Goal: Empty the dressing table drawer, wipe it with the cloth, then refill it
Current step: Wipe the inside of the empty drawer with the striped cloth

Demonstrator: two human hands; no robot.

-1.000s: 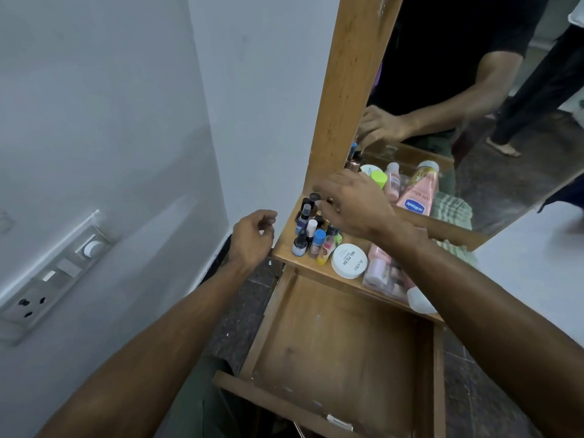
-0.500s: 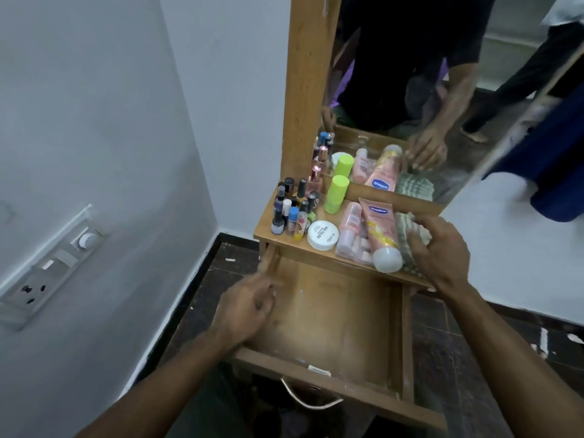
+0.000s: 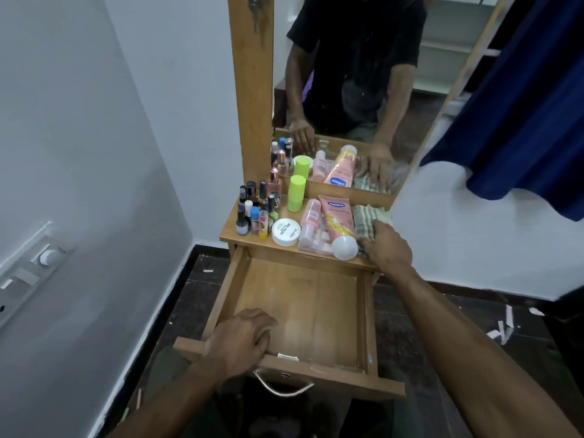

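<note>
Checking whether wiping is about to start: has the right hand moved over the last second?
Yes. The right hand went from the small bottles rightward to the cloth.
</note>
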